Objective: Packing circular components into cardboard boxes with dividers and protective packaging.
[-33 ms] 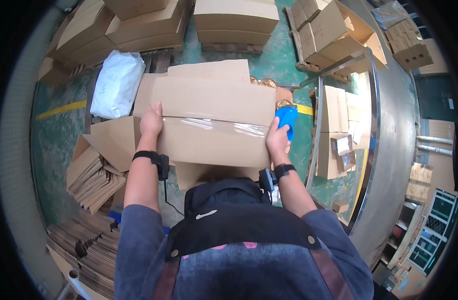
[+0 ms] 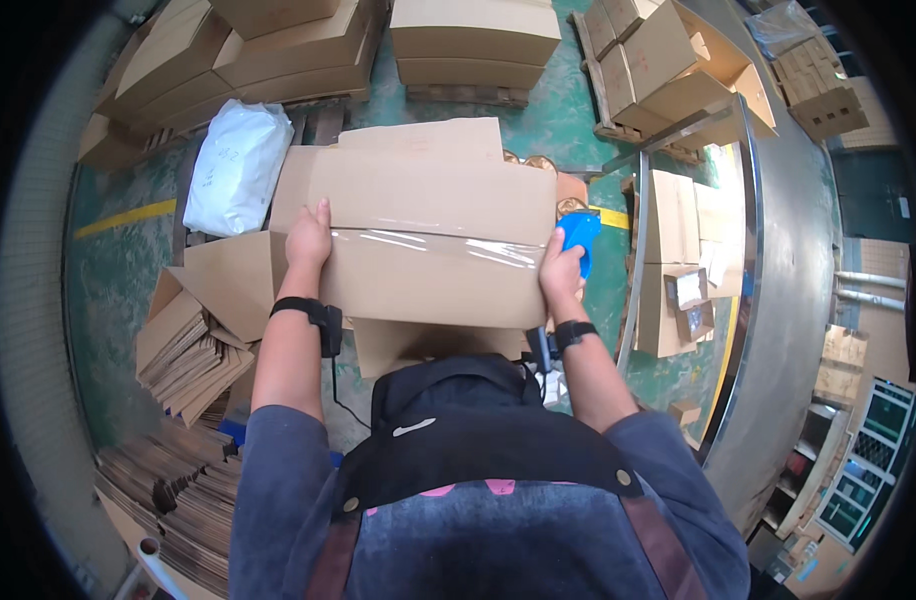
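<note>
Box: a brown cardboard box (image 2: pixel 438 285) lies in front of the person's body, between both hands, with shiny clear tape (image 2: pixel 488 252) along its top seam.
Left hand: the left hand (image 2: pixel 308 240) touches the box's left end, fingers partly bent; how firmly they close, I cannot tell.
Right hand: the right hand (image 2: pixel 560 272) is at the box's right end, fingers curled round a blue tool (image 2: pixel 581 230).
Bag: a white bag (image 2: pixel 238 165) lies beyond the left hand.
Cardboard: flattened sheets (image 2: pixel 168 480) are stacked at lower left.
</note>
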